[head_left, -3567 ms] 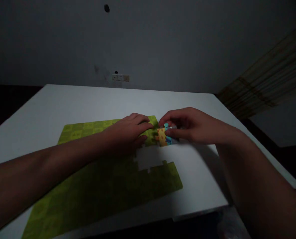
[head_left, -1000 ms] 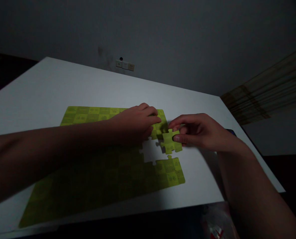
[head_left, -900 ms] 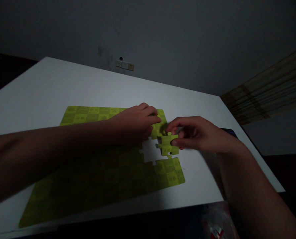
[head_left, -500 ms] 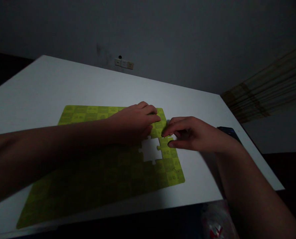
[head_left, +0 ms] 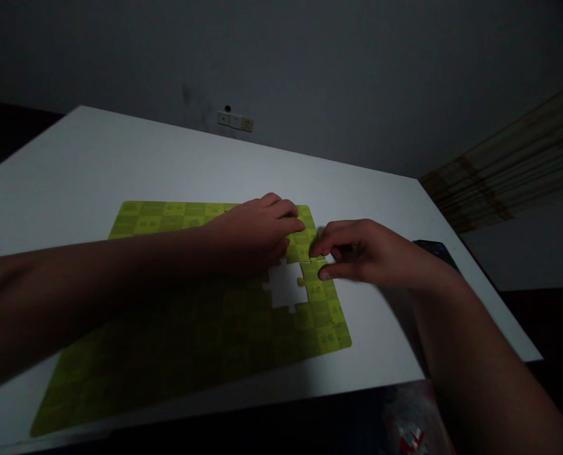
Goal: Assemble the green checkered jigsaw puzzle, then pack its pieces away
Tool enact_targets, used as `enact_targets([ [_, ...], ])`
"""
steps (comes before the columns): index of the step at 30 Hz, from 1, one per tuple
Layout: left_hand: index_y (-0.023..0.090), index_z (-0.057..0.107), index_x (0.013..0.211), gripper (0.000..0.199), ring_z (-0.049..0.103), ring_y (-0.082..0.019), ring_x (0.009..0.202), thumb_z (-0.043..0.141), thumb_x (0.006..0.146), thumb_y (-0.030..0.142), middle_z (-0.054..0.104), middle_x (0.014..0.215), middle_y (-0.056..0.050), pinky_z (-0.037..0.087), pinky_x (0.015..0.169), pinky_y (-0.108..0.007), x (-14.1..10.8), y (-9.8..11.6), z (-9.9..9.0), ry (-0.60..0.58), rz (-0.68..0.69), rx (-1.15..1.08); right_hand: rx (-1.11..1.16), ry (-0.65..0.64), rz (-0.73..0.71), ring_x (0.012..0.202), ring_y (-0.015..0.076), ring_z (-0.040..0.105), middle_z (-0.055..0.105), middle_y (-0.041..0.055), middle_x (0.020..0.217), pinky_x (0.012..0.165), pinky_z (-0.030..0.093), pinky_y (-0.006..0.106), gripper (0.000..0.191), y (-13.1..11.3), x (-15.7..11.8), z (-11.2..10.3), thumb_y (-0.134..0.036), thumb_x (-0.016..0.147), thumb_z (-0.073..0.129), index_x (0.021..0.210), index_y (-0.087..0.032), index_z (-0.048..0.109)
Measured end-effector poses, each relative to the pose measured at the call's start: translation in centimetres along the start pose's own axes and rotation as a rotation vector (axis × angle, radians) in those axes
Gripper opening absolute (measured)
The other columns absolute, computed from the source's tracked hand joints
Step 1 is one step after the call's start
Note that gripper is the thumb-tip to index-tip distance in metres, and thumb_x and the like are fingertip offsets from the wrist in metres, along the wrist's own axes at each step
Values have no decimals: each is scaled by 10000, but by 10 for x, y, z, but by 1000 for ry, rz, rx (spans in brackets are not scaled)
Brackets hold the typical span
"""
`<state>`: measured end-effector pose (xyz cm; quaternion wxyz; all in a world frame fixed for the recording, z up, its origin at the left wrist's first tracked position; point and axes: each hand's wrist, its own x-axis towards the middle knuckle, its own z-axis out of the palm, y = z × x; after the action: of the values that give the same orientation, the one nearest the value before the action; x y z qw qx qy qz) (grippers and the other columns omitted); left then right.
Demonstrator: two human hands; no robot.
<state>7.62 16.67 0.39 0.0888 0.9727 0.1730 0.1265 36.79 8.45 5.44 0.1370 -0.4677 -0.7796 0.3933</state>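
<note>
A yellow-green jigsaw puzzle point(head_left: 328, 335) with a checkered print of small pictures lies on the white table. One piece-shaped hole point(head_left: 287, 284) in its right part shows white. My left hand point(head_left: 262, 227) rests palm down on the puzzle above that hole, fingers loosely spread. At the right edge, my right hand point(head_left: 357, 249) has its thumb and index finger bent around the upper corner of an edge puzzle piece point(head_left: 316, 291). Thin white seams run along the top of this piece, by the fingertips. My left forearm hides and shades much of the puzzle.
The white table point(head_left: 177, 158) reaches back to a grey wall with sockets point(head_left: 235, 121). A dark phone-like object point(head_left: 435, 251) lies beyond my right wrist. Clear plastic with red bits point(head_left: 411, 436) sits below the table's front edge. A stringy curtain point(head_left: 480, 183) hangs at the right.
My right index finger has shifted slightly right and up, and the seam beside it shows more plainly. My left hand has stayed in place.
</note>
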Motion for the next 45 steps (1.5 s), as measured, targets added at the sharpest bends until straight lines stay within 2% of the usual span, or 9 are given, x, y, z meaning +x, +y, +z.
enact_targets([
  [4,243,829,1486,413,680,-357,1433,593,1149,209,804,1572,-152,548,1228,-508,0,0,1,16,0,1,15,7,9,856,213,708,834,58,1018,768,535,366,215,0,-1,0,-443,1008,1022,1119,-273,950],
  [11,216,819,1510,415,682,-379,1419,607,1157,271,803,1561,-176,566,1205,-528,-1,-1,2,11,11,5,-38,54,101,821,213,685,809,34,954,757,522,369,318,4,2,6,-465,957,1035,1180,-262,937],
  [16,212,798,1557,443,667,-381,1463,607,1170,312,781,1620,-179,565,1226,-529,-1,-2,2,-2,0,17,-172,110,151,812,239,716,834,60,958,756,559,386,364,1,-12,-8,-587,1046,910,1215,-264,925],
  [20,245,800,1568,446,664,-360,1462,605,1168,283,785,1628,-153,558,1235,-519,0,-1,3,4,-12,-8,-420,290,254,1060,368,815,888,153,1274,919,673,509,569,16,-41,-29,-703,967,933,1350,-282,905],
  [23,247,810,1560,456,662,-354,1453,602,1155,244,787,1628,-146,556,1235,-511,1,-1,3,6,-23,-25,-499,238,327,1129,418,829,881,174,1325,995,697,586,645,34,-56,-36,-713,887,967,1368,-288,897],
  [28,235,837,1531,480,669,-351,1446,548,1151,197,796,1622,-148,552,1250,-521,2,-6,3,21,-19,-73,-461,231,342,1032,383,845,920,131,1220,909,709,555,493,50,-62,-38,-616,896,948,1297,-331,909],
  [31,253,847,1531,506,675,-346,1439,533,1141,183,808,1615,-139,551,1258,-528,3,-9,4,33,-15,-119,-464,250,338,1019,392,852,928,134,1205,934,714,585,465,53,-63,-39,-548,878,950,1290,-335,914],
  [37,266,853,1520,517,688,-325,1428,526,1131,172,816,1611,-119,551,1246,-506,4,-11,5,52,-24,-129,-385,213,330,1160,411,872,908,147,1398,1062,728,620,625,51,-61,-32,-531,885,955,1471,-324,886],
  [45,272,849,1570,557,675,-350,1471,568,1102,158,799,1658,-124,529,1285,-536,5,-7,3,2,-65,-134,-360,181,259,1099,369,872,929,115,1368,947,742,524,685,34,-52,-31,-500,936,949,1598,-356,846],
])
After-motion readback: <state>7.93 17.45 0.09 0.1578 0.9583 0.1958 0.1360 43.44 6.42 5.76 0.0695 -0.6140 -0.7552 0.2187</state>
